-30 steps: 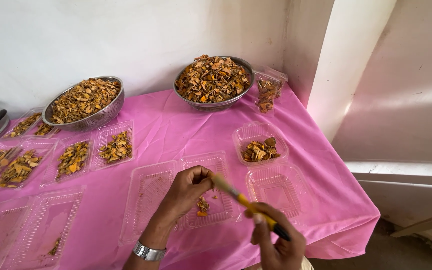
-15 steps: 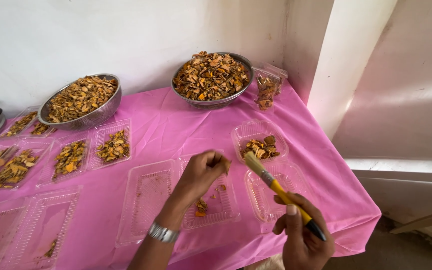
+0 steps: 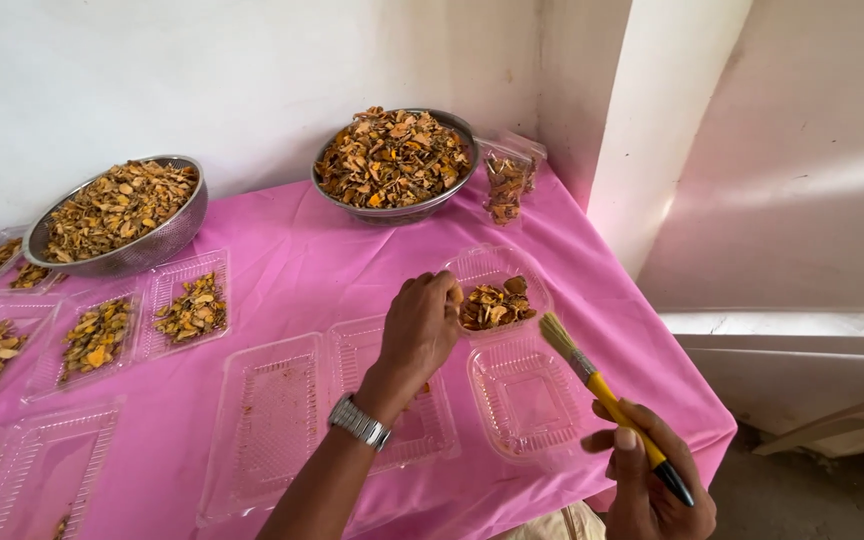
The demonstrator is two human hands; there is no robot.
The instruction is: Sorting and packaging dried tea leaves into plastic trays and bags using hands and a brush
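here, right hand gripping brush, bristles angled up-left, left hand pinching at filled tray

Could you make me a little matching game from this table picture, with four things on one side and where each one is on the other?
Things:
1. brush
2. wristwatch
3. far steel bowl
4. container with dried pieces

Places:
A. at the back of the pink tablecloth, near the wall corner
B. at the left hand's fingertips
C. in the right hand
D. on the left wrist

Pairs: 1-C, 2-D, 3-A, 4-B
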